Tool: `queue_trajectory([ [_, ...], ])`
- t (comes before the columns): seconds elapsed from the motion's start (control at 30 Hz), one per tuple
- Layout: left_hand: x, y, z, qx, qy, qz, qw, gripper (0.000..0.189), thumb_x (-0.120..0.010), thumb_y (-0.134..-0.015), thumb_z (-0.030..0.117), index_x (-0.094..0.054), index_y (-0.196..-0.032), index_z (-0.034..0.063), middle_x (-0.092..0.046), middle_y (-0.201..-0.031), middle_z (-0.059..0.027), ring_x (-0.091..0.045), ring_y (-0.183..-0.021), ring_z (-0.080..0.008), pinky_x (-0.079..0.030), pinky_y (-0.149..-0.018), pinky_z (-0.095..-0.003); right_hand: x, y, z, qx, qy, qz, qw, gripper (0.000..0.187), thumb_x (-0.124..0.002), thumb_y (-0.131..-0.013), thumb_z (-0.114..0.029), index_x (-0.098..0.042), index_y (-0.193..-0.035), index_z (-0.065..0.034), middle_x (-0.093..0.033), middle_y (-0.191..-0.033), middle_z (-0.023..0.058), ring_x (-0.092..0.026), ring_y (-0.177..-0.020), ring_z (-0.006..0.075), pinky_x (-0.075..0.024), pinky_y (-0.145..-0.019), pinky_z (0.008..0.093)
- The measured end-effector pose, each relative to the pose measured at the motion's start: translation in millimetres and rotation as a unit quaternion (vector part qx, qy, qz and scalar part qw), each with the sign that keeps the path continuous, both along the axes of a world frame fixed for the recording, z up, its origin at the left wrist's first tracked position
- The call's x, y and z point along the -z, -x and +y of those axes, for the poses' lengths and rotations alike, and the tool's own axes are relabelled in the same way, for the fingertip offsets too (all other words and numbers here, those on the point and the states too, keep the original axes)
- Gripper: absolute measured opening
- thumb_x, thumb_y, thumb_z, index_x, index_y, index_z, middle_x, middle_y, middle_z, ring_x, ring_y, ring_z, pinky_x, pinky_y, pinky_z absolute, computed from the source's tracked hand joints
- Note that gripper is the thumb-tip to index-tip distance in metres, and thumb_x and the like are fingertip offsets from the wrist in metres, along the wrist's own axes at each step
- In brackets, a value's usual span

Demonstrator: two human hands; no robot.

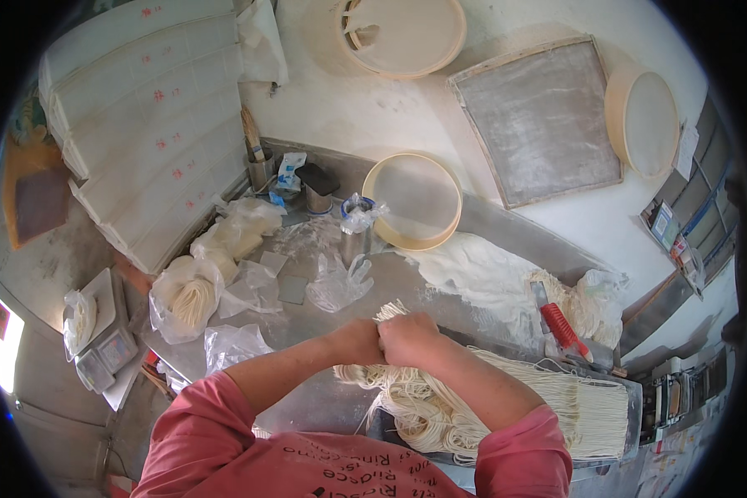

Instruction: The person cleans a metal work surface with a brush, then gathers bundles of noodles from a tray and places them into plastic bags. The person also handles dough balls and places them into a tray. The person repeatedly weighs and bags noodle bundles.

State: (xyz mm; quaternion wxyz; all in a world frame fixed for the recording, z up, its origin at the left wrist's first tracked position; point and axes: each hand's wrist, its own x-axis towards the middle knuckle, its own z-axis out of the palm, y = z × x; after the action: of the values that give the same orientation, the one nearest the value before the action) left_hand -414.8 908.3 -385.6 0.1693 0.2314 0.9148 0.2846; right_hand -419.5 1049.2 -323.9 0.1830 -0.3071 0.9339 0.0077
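Note:
Side by side, my left hand (361, 342) and my right hand (409, 339) are closed around a bunch of pale fresh noodles (391, 310). Its short end sticks out above the fists, and noodle strands show below them. Under my right forearm lies a heap of looped noodles (432, 414), joined by long straight noodles (591, 411) in a dark tray. To the left, a clear plastic bag (185, 302) holds folded noodles. A crumpled plastic glove (339, 283) lies on the grey worktop (305, 398) beyond my hands.
White flour (473, 274) covers the back right, near a red-handled scraper (560, 327). A round sieve (417, 201) leans behind a metal canister (355, 243). Stacked white boxes (155, 124) stand at left, above a digital scale (107, 358). A noodle machine (681, 398) is at far right.

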Motion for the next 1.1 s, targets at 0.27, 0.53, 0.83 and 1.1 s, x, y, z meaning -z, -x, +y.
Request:
queue_trajectory([
  [0.27,0.0,2.4,-25.8,0.114,-0.423,-0.377,0.816,0.024,-0.073,-0.084,0.024,-0.068,-0.078,0.0009,-0.055,-0.058,-0.0010,-0.049,-0.051,-0.0091,-0.037,-0.046,-0.0255,18.5,-8.5,42.0,0.199,0.581,-0.479,0.627,0.022,-0.064,-0.069,-0.001,-0.067,-0.090,0.0039,-0.067,-0.080,0.0090,-0.066,-0.073,0.0229,-0.0522,-0.069,0.0331],
  [0.53,-7.3,17.9,5.0,-0.035,-0.812,-0.364,0.456,0.034,-0.054,-0.095,0.030,-0.059,-0.118,0.0065,-0.061,-0.117,-0.0132,-0.057,-0.110,-0.0292,-0.047,-0.095,-0.0440,5.7,-9.6,8.2,0.191,0.787,-0.305,0.502,0.010,-0.064,-0.081,-0.005,-0.060,-0.089,-0.0032,-0.062,-0.081,0.0062,-0.060,-0.074,0.0171,-0.0477,-0.065,0.0324],
  [0.83,-10.9,2.8,23.2,-0.081,-0.753,-0.468,0.454,0.053,-0.044,-0.096,0.053,-0.053,-0.121,0.0071,-0.064,-0.105,-0.0119,-0.065,-0.090,-0.0215,-0.055,-0.078,-0.0374,7.4,38.5,-18.1,0.201,0.193,0.258,0.925,0.044,-0.046,-0.092,-0.046,-0.062,-0.096,-0.0055,-0.066,-0.101,0.0149,-0.061,-0.099,0.0334,-0.0355,-0.091,0.0541],
  [1.1,-23.9,-17.4,28.6,-0.141,-0.692,-0.269,0.655,0.073,-0.061,-0.082,-0.009,-0.031,-0.145,0.0141,-0.058,-0.088,-0.0057,-0.060,-0.073,-0.0156,-0.052,-0.064,-0.0291,66.3,19.3,18.4,0.337,0.652,-0.237,0.637,0.068,-0.039,-0.090,-0.065,-0.057,-0.108,-0.0018,-0.065,-0.103,0.0144,-0.064,-0.090,0.0265,-0.0476,-0.085,0.0411],
])
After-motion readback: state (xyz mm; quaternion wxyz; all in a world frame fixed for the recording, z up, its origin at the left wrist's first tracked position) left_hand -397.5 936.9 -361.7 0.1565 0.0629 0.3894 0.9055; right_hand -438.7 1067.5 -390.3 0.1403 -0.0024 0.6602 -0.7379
